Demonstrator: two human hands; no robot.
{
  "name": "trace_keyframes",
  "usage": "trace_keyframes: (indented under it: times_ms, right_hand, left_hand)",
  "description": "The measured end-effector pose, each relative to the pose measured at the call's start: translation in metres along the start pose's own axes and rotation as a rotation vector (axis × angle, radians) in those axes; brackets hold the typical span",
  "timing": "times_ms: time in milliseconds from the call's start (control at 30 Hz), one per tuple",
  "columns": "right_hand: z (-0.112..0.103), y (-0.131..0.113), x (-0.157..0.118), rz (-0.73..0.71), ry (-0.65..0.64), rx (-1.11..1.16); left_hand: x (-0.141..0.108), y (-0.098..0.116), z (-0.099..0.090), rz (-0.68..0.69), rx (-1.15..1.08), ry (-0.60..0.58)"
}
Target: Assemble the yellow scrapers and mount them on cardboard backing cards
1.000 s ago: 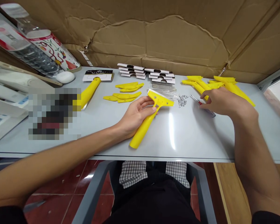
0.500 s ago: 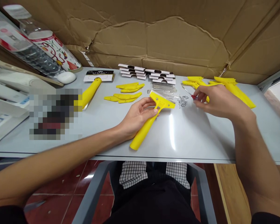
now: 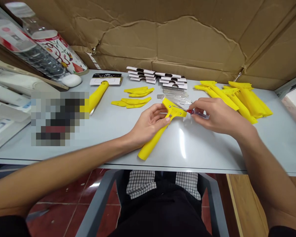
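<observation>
My left hand (image 3: 155, 122) is closed around the neck of a yellow scraper (image 3: 151, 143), its handle slanting down toward the table's front edge. Two screws show in the scraper's wide head. In my right hand (image 3: 209, 113) is a small screwdriver (image 3: 199, 114) with a clear and red handle. Its thin shaft points left across the scraper's head, with the tip near the left screw; whether it touches cannot be made out. Behind the head lie thin metal blades (image 3: 175, 92). My right hand mostly covers the pile of small screws.
Several yellow cover pieces (image 3: 134, 102) lie left of the blades. Folded cards (image 3: 172, 80) are stacked at the back. More yellow scraper handles (image 3: 246, 98) lie at the right. A carded scraper (image 3: 98, 95) and bottles (image 3: 61, 49) are at the left. Cardboard (image 3: 187, 42) walls the back.
My right hand has moved left with the screwdriver, from beside the yellow handles to the scraper's head. The left hand keeps hold of the scraper, nearly still.
</observation>
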State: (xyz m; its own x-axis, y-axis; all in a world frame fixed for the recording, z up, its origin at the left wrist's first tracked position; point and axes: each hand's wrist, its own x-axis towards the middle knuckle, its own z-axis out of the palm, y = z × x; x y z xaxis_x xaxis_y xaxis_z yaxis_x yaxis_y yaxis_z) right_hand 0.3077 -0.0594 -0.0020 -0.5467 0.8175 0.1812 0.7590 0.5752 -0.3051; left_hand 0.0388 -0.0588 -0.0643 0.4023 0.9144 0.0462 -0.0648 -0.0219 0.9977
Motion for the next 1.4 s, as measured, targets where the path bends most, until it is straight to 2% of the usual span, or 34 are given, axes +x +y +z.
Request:
trace_keyframes:
  times_ms: [300, 633, 1400]
  right_hand:
    - [0.004, -0.002, -0.001, -0.024, 0.022, -0.023]
    - [0.0, -0.01, -0.006, -0.086, 0.143, -0.068]
    - [-0.002, -0.012, -0.005, -0.093, 0.167, -0.032]
  left_hand:
    - [0.0, -0.001, -0.001, 0.016, 0.021, -0.008]
    - [0.0, 0.001, 0.001, -0.015, 0.01, 0.017]
    - [0.0, -0.001, 0.0, -0.012, 0.006, 0.016]
